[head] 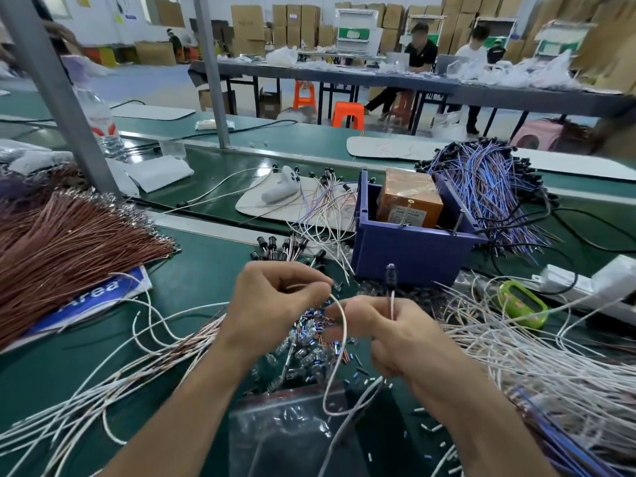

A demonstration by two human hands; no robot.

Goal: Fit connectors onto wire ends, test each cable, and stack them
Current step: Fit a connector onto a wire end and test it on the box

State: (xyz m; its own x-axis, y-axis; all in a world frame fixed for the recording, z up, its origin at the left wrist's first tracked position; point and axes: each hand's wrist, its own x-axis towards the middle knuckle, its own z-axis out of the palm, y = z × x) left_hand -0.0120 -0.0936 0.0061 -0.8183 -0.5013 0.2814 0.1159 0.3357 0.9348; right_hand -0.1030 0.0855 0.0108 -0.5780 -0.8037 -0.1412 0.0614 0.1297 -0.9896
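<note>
My left hand point(272, 301) pinches the end of a white wire point(339, 356), which loops down and back toward my right hand point(395, 339). The right hand grips another thin wire that stands upright with a black connector point(391, 271) at its top. Both hands hover over a pile of small blue and black connectors point(309, 339) spilling from a clear plastic bag point(285, 432). Loose white wires point(516, 359) lie to the right and at the lower left point(103, 383).
A blue bin point(413, 249) holding an orange box stands behind my hands. A brown wire bundle point(69, 242) lies at left, finished blue-purple cables point(488, 187) at back right. A green device point(523, 304) and a white power strip point(585, 284) sit at right.
</note>
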